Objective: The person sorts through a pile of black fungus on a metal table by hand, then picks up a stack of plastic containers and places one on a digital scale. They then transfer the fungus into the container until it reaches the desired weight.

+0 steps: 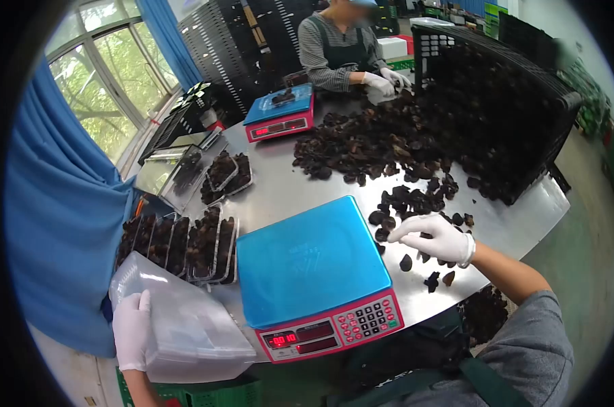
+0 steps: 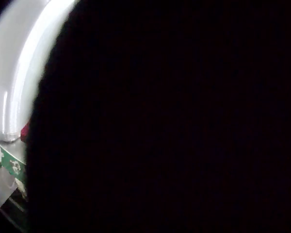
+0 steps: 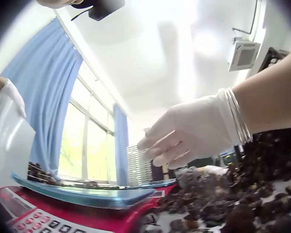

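Note:
In the head view the gloved left hand grips the side of a stack of clear plastic trays at the lower left. The gloved right hand, fingers extended, is over scattered dark, dried pieces right of the blue-topped scale; whether it touches any is unclear. The right wrist view shows the right hand with loosely bent fingers and nothing visible in them. The left wrist view is mostly black, with part of the pale plastic at its left edge.
Filled trays stand left of the scale. A large heap and a black crate are at the back right. Across the table a person in white gloves works beside a second scale. A blue curtain hangs left.

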`<state>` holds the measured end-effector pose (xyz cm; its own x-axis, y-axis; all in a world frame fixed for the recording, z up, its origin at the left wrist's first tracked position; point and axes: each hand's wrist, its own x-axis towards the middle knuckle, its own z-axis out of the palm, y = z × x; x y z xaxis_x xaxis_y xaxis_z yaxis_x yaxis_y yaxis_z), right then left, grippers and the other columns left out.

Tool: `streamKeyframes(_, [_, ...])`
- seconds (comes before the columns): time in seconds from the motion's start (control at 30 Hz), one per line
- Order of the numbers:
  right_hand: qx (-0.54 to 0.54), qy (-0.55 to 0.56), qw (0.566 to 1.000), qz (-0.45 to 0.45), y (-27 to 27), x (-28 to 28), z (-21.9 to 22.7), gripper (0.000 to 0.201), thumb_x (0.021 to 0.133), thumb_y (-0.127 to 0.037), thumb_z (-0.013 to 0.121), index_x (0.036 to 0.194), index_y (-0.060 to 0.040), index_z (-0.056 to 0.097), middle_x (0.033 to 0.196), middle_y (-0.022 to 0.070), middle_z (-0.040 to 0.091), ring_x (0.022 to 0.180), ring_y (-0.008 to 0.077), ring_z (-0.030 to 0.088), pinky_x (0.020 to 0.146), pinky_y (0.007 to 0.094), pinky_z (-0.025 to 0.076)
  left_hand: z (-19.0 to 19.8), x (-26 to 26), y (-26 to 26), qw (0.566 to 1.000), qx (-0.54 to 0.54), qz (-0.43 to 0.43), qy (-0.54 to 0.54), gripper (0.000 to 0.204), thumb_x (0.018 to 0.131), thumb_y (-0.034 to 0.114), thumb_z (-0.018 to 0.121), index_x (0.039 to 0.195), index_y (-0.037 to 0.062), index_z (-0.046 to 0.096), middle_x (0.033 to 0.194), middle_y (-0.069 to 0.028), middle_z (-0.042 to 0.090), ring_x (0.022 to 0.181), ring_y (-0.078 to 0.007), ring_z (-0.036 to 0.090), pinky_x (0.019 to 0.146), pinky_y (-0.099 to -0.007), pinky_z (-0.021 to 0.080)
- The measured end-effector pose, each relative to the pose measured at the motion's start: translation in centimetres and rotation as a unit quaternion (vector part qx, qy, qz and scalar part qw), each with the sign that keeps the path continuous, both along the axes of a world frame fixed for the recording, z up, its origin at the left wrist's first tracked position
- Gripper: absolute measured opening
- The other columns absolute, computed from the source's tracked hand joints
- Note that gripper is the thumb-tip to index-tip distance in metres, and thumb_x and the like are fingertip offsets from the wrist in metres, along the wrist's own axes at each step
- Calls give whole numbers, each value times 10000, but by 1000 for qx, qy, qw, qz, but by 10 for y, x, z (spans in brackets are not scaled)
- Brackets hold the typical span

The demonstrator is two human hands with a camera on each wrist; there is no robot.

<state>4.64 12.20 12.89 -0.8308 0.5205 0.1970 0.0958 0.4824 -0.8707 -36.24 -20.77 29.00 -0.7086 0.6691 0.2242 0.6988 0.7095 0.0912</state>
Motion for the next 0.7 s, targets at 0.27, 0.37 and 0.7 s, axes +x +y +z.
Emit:
streamKeyframes(0.27, [-91,65,969,-221,0,90,-57,203,1005,-106,560,1071,20,706,1019,62,711,921,130,640,833,278,512,-2,-29,-11,988,47,47,-141,452,1028,317,472,860,-85,591,670,-82,555,651,-162,489,638,-383,417])
streamKeyframes(0.37, [-112,120,928,-336,6,115,-96,239,1024,-114,535,1120,46,684,1023,79,702,937,134,628,880,277,490,-4,-30,-15,990,39,67,-122,450,1032,338,480,836,-54,581,642,-21,525,611,-123,446,587,-335,392])
streamKeyframes(0.7, [-201,212,861,-417,23,181,-197,299,1053,-199,525,1236,6,639,1024,14,672,913,74,581,868,232,467,-3,-52,12,992,3,73,-107,449,1038,361,500,1168,-46,641,988,-190,710,907,-269,652,861,-361,482])
